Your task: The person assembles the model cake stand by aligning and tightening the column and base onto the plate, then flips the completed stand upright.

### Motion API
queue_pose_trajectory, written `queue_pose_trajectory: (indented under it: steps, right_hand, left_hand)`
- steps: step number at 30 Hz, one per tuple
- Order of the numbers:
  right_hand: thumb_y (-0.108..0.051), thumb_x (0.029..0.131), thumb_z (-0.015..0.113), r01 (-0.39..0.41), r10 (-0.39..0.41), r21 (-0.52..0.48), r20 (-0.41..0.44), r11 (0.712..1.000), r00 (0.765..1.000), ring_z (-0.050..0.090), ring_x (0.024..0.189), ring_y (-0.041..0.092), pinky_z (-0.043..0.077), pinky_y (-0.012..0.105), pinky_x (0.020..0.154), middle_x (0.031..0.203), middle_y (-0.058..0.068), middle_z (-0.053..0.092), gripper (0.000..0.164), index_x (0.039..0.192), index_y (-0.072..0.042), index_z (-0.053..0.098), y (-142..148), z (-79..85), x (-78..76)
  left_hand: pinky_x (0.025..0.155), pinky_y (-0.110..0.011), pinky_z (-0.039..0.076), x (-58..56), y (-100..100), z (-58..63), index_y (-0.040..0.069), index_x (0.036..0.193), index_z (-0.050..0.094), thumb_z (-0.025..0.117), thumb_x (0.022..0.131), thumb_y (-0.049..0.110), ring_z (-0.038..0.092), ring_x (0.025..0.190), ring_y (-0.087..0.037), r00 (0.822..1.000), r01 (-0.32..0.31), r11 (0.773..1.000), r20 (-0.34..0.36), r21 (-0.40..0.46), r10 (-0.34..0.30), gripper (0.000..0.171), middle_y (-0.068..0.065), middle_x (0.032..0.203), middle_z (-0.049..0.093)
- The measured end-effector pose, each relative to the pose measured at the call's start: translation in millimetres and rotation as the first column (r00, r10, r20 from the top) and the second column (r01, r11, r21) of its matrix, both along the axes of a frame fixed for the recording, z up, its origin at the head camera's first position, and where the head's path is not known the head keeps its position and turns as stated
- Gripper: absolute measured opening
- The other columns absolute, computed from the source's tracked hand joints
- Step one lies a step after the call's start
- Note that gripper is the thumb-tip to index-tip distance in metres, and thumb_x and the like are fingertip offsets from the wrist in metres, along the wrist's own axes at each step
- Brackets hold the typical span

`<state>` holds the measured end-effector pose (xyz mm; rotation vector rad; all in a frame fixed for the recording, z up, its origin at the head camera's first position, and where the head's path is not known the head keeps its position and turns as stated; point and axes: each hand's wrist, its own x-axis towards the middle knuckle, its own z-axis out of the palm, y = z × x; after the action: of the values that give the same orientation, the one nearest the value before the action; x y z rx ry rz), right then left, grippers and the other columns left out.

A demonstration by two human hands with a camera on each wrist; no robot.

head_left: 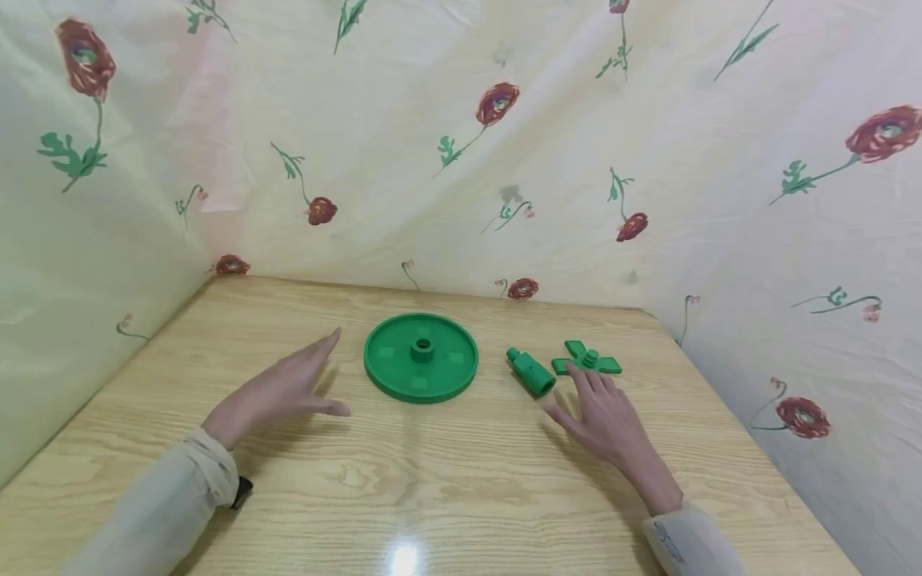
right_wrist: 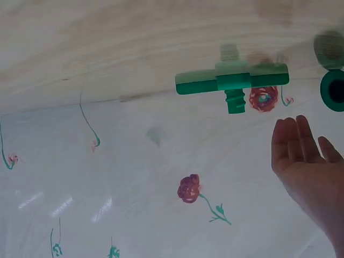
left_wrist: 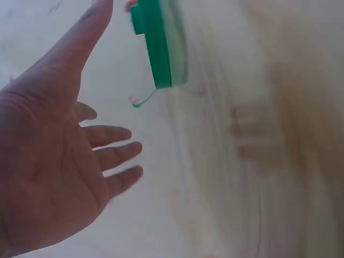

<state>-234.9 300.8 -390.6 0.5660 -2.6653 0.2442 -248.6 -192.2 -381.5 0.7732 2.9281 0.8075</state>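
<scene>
A round green dish-like disc (head_left: 389, 372) with a raised hollow hub lies on the table. To its left hovers my left hand (head_left: 284, 396), fingers straight and thumb spread, apart from the disc; the left wrist view shows the bare palm (left_wrist: 48, 166) and the disc's edge (left_wrist: 156, 48). Right of the disc lies a green cylinder (head_left: 531, 373) with a narrower tip and a hole in its near end. Beyond it is a green cross-shaped piece (head_left: 608, 366) with a threaded stud (right_wrist: 235, 102). My right hand (head_left: 601, 412) is close to both, fingers extended, holding nothing.
The pale wood table (head_left: 346, 488) meets a flower-printed cloth (head_left: 403, 160) at the back and both sides. A dark band or object (head_left: 242, 492) sits at my left wrist.
</scene>
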Motion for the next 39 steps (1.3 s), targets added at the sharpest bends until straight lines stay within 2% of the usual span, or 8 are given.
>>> queue_pose_trajectory:
  steps: [3, 4, 7, 10, 11, 20, 26, 39]
  right_hand:
    - [-0.036, 0.095, 0.076, -0.02, 0.02, -0.051, -0.006, 0.998, 1.0, 0.053, 0.125, 0.051, 0.046, 0.065, 0.098, 0.136, 0.029, 0.058, 0.069, 0.144, 0.005, 0.05, -3.9, -1.9, -6.2]
    - [-0.035, 0.095, 0.076, -0.024, 0.024, -0.07, -0.002, 0.997, 1.0, 0.054, 0.124, 0.051, 0.046, 0.064, 0.098, 0.134, 0.029, 0.059, 0.067, 0.143, 0.005, 0.051, -5.2, -2.3, -7.9]
    - [-0.034, 0.096, 0.075, -0.014, 0.017, -0.11, 0.027, 0.994, 1.0, 0.056, 0.121, 0.05, 0.047, 0.063, 0.097, 0.13, 0.028, 0.061, 0.065, 0.141, 0.006, 0.052, -8.6, -3.9, -12.0]
    - [-0.037, 0.098, 0.074, 0.012, -0.002, -0.145, 0.075, 0.989, 0.997, 0.057, 0.118, 0.048, 0.048, 0.063, 0.094, 0.127, 0.028, 0.062, 0.065, 0.141, 0.006, 0.052, -11.2, -5.3, -15.4]
    - [-0.038, 0.098, 0.073, 0.021, -0.007, -0.154, 0.09, 0.988, 0.996, 0.056, 0.118, 0.048, 0.048, 0.063, 0.093, 0.127, 0.028, 0.061, 0.065, 0.141, 0.006, 0.051, -11.7, -5.9, -16.8]
    - [-0.038, 0.099, 0.072, 0.05, -0.01, -0.219, 0.181, 0.974, 0.983, 0.055, 0.12, 0.047, 0.047, 0.061, 0.097, 0.127, 0.028, 0.062, 0.067, 0.14, 0.01, 0.051, -13.1, -10.9, -31.5]
    - [-0.039, 0.099, 0.072, 0.04, 0.012, -0.248, 0.206, 0.968, 0.979, 0.059, 0.111, 0.041, 0.05, 0.057, 0.09, 0.121, 0.026, 0.064, 0.066, 0.138, 0.01, 0.054, -14.5, -13.1, -36.8]
    - [-0.035, 0.097, 0.076, 0.028, 0.011, -0.231, 0.166, 0.973, 0.986, 0.062, 0.107, 0.04, 0.051, 0.055, 0.087, 0.119, 0.024, 0.066, 0.057, 0.132, 0.007, 0.059, -16.4, -14.5, -37.0]
  left_hand:
    - [0.114, -0.066, 0.029, -15.0, 1.7, -6.0, 0.001, 0.165, 0.009, 0.08, 0.088, 0.052, 0.027, 0.148, -0.05, 0.996, -0.015, 0.99, 0.084, 0.137, 0.004, 0.117, -0.03, 0.165, 0.02]
    - [0.113, -0.066, 0.03, -19.2, 2.6, -8.1, 0.002, 0.166, 0.01, 0.081, 0.088, 0.05, 0.034, 0.145, -0.05, 0.994, -0.029, 0.984, 0.108, 0.174, 0.01, 0.116, -0.03, 0.165, 0.021]
    - [0.112, -0.067, 0.032, -30.4, 6.7, -13.7, 0.002, 0.165, 0.015, 0.082, 0.088, 0.047, 0.037, 0.143, -0.05, 0.992, -0.049, 0.969, 0.128, 0.242, 0.018, 0.112, -0.03, 0.164, 0.024]
    - [0.113, -0.067, 0.029, -40.0, 11.0, -18.1, 0.001, 0.165, 0.018, 0.083, 0.087, 0.047, 0.033, 0.146, -0.049, 0.991, -0.057, 0.962, 0.134, 0.268, 0.022, 0.111, -0.028, 0.165, 0.024]
    - [0.114, -0.066, 0.028, -43.0, 12.3, -19.3, 0.001, 0.165, 0.019, 0.084, 0.087, 0.047, 0.025, 0.149, -0.048, 0.991, -0.056, 0.96, 0.134, 0.275, 0.019, 0.111, -0.026, 0.166, 0.023]
    - [0.116, -0.063, 0.027, -62.4, 23.1, -24.4, -0.001, 0.164, 0.02, 0.085, 0.085, 0.048, 0.02, 0.152, -0.044, 0.983, -0.03, 0.956, 0.181, 0.292, -0.024, 0.113, -0.024, 0.166, 0.023]
    - [0.119, -0.059, 0.024, -70.4, 27.4, -28.1, -0.004, 0.163, 0.013, 0.086, 0.084, 0.048, 0.018, 0.153, -0.041, 0.98, 0.006, 0.966, 0.19, 0.257, -0.056, 0.119, -0.024, 0.167, 0.019]
    - [0.117, -0.059, 0.03, -74.9, 35.2, -30.9, -0.005, 0.163, 0.016, 0.085, 0.083, 0.053, 0.024, 0.151, -0.045, 0.979, -0.019, 0.982, 0.205, 0.189, -0.02, 0.12, -0.029, 0.165, 0.023]
